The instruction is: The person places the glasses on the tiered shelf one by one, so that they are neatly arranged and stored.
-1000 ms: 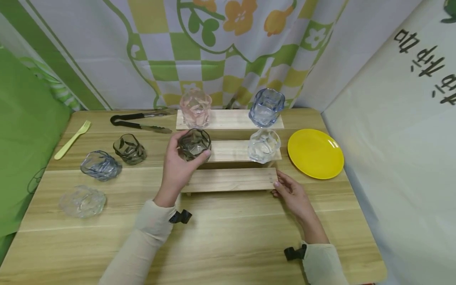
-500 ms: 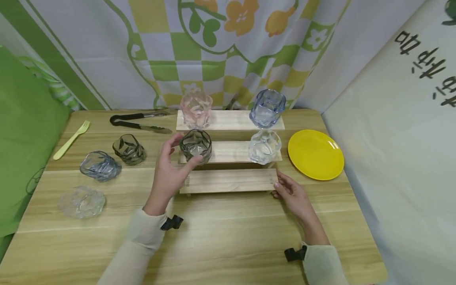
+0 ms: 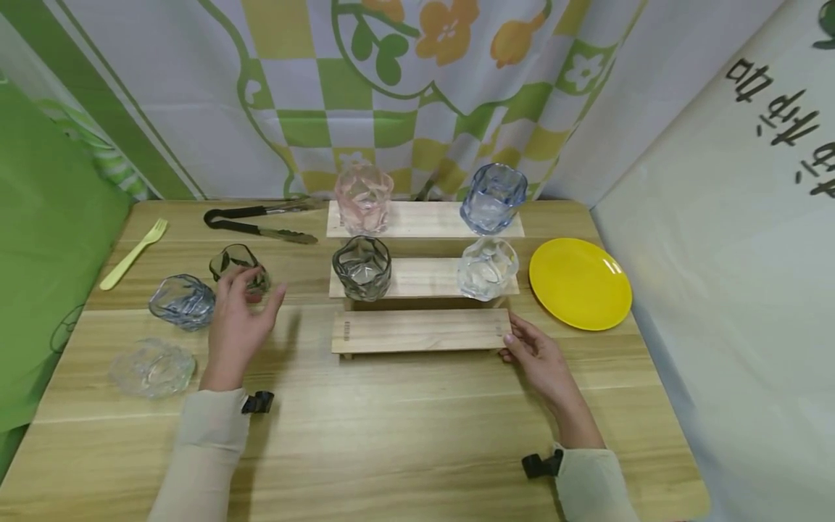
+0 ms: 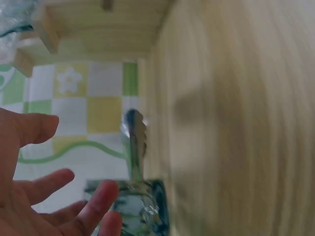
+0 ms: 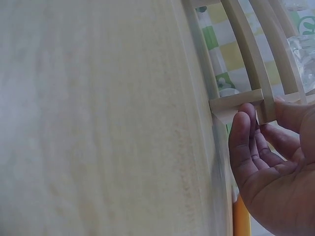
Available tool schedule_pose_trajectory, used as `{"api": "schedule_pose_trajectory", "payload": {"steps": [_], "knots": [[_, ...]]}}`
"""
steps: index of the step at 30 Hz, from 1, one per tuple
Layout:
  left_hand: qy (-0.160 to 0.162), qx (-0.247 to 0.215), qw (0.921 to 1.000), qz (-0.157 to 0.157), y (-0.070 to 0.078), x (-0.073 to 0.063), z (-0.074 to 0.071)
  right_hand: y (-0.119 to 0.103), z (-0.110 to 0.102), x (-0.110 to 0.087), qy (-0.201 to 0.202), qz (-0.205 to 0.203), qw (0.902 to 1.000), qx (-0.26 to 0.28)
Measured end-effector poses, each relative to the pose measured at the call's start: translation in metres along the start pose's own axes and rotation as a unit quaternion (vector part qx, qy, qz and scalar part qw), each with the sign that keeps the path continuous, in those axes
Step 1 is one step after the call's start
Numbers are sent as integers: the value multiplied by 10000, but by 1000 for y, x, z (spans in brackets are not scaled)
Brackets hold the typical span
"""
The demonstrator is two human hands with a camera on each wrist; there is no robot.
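Observation:
My left hand (image 3: 236, 330) hovers by a dark grey glass (image 3: 230, 257) on the table's left side, thumb spread away and fingers loosely bent in front of it. In the left wrist view a gap shows between thumb and fingers; whether a fingertip touches the glass I cannot tell. My right hand (image 3: 543, 366) pinches the right end of a three-step wooden stand (image 3: 424, 330), thumb above its lowest step, fingers under. Another dark grey glass (image 3: 362, 270) stands on the middle step's left, a clear glass (image 3: 485, 270) on its right. Pink (image 3: 363, 199) and blue (image 3: 493, 199) glasses occupy the top step.
A blue glass (image 3: 183, 303) and a clear glass (image 3: 153, 368) stand beside my left hand. Black-handled tongs (image 3: 241, 221) and a pale yellow fork (image 3: 133, 254) lie at the back left. On the right is a yellow plate (image 3: 580, 284). A patterned curtain (image 3: 391, 130) hangs behind.
My left hand has let go of the dark grey glass on the middle step and moved left to the other dark grey glass. The right hand keeps its place on the stand.

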State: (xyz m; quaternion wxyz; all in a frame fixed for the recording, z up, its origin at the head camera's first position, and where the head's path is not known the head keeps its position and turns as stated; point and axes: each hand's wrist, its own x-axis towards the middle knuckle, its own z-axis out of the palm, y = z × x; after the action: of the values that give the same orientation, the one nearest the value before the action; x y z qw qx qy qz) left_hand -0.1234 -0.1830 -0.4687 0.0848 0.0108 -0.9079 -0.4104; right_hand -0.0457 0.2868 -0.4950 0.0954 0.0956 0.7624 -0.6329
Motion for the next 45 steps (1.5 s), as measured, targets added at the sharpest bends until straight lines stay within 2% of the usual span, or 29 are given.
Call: {"api": "schedule_pose_trajectory", "payload": {"steps": [4, 10, 13, 16, 18, 21, 24, 26, 32, 36, 42, 45], "knots": [[-120, 169, 9998, -20, -8, 1, 0, 0, 0, 0, -14, -3, 10000, 2], [-207, 170, 9996, -56, -8, -1, 0, 2, 0, -1, 28, 13, 10000, -60], [-141, 90, 9998, -47, -8, -5, 0, 2, -1, 0, 39, -11, 10000, -73], [281, -42, 9996, -13, -10, -10, 2, 2, -1, 0, 24, -32, 10000, -59], [757, -175, 9970, 32, -14, -12, 4, 1, 0, 0, 21, -38, 10000, -47], [1456, -426, 9883, 161, -17, -12, 7, 1, 0, 0, 25, -25, 10000, -56], [1831, -545, 9812, 283, -20, -8, 10, 1, 1, 0, 53, 23, 10000, -69], [1831, -606, 9810, 220, -21, -5, 12, 2, 0, 0, 79, 34, 9999, -53], [1499, -955, 9839, -194, -25, 4, 17, 3, 1, 1, 101, -15, 9999, -25], [1438, -1044, 9834, -378, -27, 10, 18, 2, 2, 1, 90, -58, 9999, -69], [1416, -1051, 9834, -429, -32, 15, 23, 2, 1, 1, 78, -61, 9999, -70], [1327, -1329, 9814, -393, -34, 17, 25, 3, 1, 1, 82, -57, 9999, -35]]}}
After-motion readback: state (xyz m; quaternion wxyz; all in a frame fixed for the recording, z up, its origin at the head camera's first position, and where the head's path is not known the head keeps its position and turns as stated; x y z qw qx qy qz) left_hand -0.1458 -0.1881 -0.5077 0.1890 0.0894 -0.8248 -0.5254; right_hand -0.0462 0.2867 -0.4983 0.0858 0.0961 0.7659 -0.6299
